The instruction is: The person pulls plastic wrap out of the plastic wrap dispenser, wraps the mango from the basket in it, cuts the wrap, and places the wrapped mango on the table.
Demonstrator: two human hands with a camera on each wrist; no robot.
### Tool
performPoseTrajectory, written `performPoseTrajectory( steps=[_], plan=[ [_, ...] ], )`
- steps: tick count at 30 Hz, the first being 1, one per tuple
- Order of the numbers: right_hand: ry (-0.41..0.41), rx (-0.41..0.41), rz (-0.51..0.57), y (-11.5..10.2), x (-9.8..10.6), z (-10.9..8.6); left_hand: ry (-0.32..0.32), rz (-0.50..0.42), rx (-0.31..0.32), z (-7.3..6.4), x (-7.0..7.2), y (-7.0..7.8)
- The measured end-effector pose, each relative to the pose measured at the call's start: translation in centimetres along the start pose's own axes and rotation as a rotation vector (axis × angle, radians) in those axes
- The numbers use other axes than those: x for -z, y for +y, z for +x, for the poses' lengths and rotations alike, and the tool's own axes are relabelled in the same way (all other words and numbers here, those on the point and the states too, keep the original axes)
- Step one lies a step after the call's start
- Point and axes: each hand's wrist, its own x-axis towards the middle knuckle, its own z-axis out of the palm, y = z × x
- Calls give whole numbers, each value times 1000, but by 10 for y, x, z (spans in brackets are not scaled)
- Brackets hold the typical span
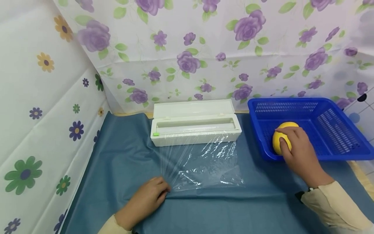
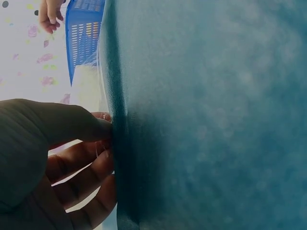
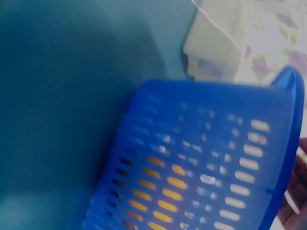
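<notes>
- Yellow fruit sits inside the blue basket, toward its near left corner; on my right wrist feed I catch yellow through the slots.
- Right hand reaches over the basket rim and grips the fruit, thumb on the near side, fingers curled over the top.
- Clear film spreads over the blue cloth, left of the basket, wrinkled and shiny.
- Left hand is at the film's near left corner; I see thumb and fingertips pinching its edge, the other fingers loosely bent.
- White box stands behind the film, its lid raised, with a roll inside and a green tab at the front left.
- Purple-flowered sheeting hangs behind everything I view; daisy-patterned sheeting covers the left side.
</notes>
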Motion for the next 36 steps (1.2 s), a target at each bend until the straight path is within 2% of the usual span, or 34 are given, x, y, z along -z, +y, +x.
performPoseTrajectory(
  steps=[6, 11, 18, 24, 29, 33, 36],
  plan=[
    [-65, -190, -18, 14, 4, 9, -45, 2, 47, -2, 2, 3],
    [-163, -294, -70, 28, 5, 14, -60, -1, 62, 0, 2, 4],
    [-313, -374, -157, 38, 3, 19, -68, -7, 76, -1, 1, 3],
    [-418, -436, -208, 42, 7, 27, -74, -18, 95, 0, 0, 3],
    [-536, -496, -272, 45, 11, 33, -65, -24, 92, 0, 0, 2],
    [-636, -518, -298, 51, 13, 37, -67, -21, 92, -1, 0, 2],
    [-677, -531, -306, 57, 13, 38, -74, -17, 92, -1, -1, 2]
  ],
)
